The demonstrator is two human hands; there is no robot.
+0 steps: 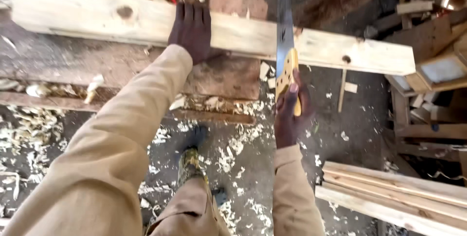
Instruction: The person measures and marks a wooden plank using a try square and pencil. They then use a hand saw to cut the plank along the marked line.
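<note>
We see even, soft daylight with no hard shadows; the pale plank [146,22] reads brightest, nearly washed out. The saw blade [284,17] is smeared by motion blur, and fine detail looks soft and blocky throughout (the wood shavings [29,129] most of all). Straight edges bow slightly toward the corners.
</note>
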